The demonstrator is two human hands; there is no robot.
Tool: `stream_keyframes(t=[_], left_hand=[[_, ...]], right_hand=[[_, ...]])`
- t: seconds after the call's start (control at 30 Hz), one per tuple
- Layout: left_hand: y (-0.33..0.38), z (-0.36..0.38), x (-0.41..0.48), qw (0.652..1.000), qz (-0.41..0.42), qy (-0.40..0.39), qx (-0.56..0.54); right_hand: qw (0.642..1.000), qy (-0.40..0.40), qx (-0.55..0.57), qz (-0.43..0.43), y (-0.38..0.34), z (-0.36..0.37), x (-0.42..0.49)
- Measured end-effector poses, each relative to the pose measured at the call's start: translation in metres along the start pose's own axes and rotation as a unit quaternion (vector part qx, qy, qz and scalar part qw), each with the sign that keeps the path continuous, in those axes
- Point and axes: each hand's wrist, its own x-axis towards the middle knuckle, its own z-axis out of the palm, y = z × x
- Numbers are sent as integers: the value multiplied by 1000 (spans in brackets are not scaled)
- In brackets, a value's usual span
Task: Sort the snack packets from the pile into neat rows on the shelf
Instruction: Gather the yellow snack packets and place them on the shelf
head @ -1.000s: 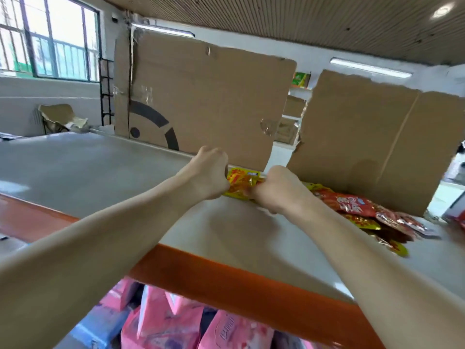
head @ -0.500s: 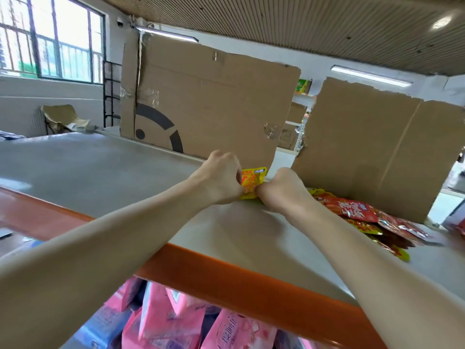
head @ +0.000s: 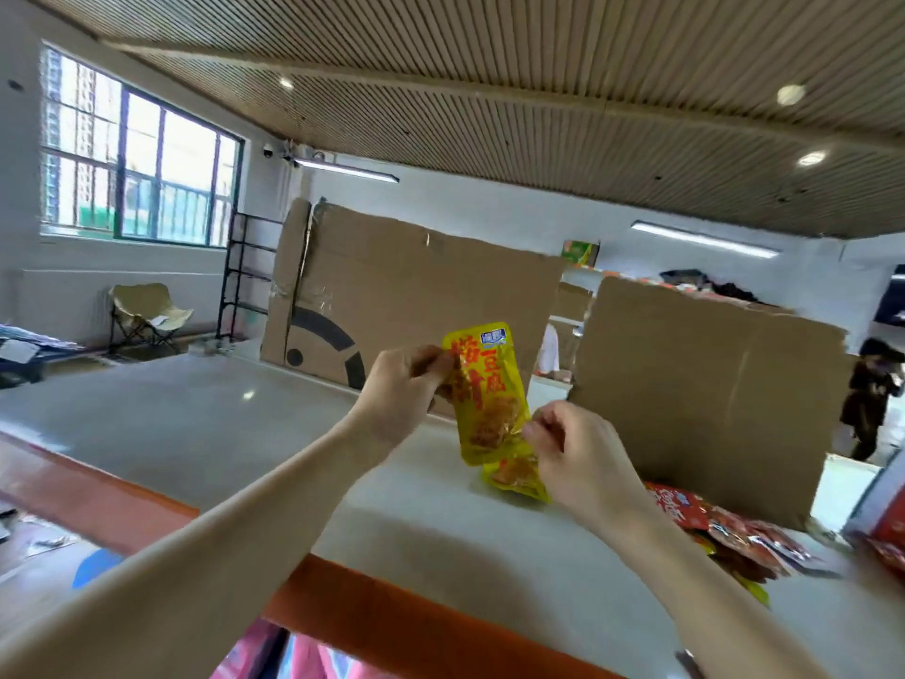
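A wide grey shelf (head: 196, 433) with an orange front edge runs across the view, and two brown boards stand upright at its back: a large cardboard sheet (head: 392, 296) printed with a black arc and dot on the left, and a second cardboard sheet (head: 695, 399) to the right, with a gap between them. Both bare forearms reach forward over the orange edge. To the right, at the foot of the second sheet, a loose pile (head: 744, 536) of mostly red snack packets lies on the shelf top. Below the shelf edge some pink packets (head: 303, 654) show. The left hand (head: 399, 389) is raised above the shelf, its fingers and thumb closed in a pinch on the upper left edge of a yellow packet (head: 489, 394), which stands nearly upright in the air, its printed face toward the camera. The right hand (head: 583, 458) pinches the lower right edge of the same packet with curled fingers. Just under it a second yellow packet (head: 516, 475) shows; whether it rests on the shelf or hangs from the right hand cannot be told.
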Motion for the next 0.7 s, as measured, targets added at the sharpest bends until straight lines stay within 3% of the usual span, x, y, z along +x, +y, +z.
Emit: stream_keyframes(t=[0.27,0.7], left_hand=[[49,39,-32,989,109,-96,-14],[122,211,-120,969,124,-209,-42]], right_hand=[[998,33,54,15,22,-62,-44],[990,80,57,105,114,-193,-153]])
